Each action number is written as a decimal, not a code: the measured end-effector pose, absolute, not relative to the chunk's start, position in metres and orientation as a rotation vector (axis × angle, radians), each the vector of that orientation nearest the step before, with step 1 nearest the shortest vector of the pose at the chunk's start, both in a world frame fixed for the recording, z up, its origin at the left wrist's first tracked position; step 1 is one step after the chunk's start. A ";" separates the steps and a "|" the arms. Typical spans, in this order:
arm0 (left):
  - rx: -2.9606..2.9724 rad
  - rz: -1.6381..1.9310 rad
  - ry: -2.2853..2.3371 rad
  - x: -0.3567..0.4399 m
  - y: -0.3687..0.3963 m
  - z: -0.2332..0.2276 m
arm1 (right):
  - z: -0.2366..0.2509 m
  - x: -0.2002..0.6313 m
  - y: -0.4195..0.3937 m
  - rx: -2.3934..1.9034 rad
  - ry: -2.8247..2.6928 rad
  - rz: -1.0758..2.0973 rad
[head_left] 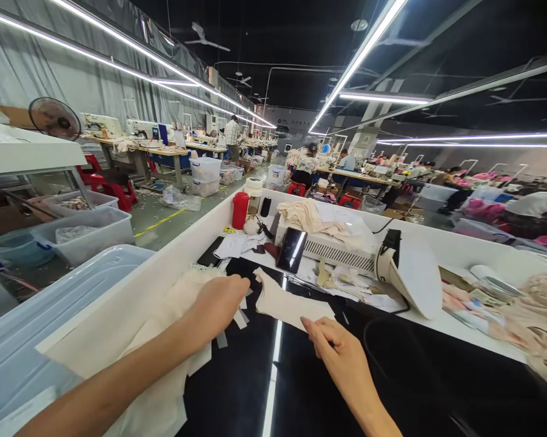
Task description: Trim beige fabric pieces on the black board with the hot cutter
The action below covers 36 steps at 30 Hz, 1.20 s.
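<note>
My left hand (219, 303) rests, fingers curled down, on a stack of cream fabric pieces (173, 340) at the left of a glossy black worktop (392, 376). My right hand (332, 349) pinches the near edge of a single cream cut piece (285, 303) that lies flat on the black surface. Small strips of white backing (237, 321) lie between the two hands.
A white pressing machine (346, 252) with folded cream cloth on top stands behind the piece, beside a red bottle (239, 210). A clear plastic bin lid (37, 328) sits at the left. Scraps and cream fabric (541, 303) pile at the right. Other workers sit at sewing tables far behind.
</note>
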<state>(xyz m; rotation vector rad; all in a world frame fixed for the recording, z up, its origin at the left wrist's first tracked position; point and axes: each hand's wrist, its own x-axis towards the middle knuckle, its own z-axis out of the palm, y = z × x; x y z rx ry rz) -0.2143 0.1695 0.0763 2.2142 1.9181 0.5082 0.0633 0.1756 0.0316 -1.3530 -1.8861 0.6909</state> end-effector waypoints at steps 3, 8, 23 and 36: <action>2.125 0.523 2.064 -0.256 0.124 0.093 | 0.031 0.058 0.154 -1.319 -1.846 0.779; 1.943 0.510 2.226 -0.300 0.077 0.088 | 0.026 0.052 0.132 -1.234 -1.883 0.925; 1.988 0.347 2.299 -0.303 0.069 0.079 | 0.025 0.050 0.093 -1.151 -1.853 1.424; 2.482 0.383 1.980 -0.250 0.065 0.120 | 0.049 0.008 0.090 -1.120 -1.681 1.498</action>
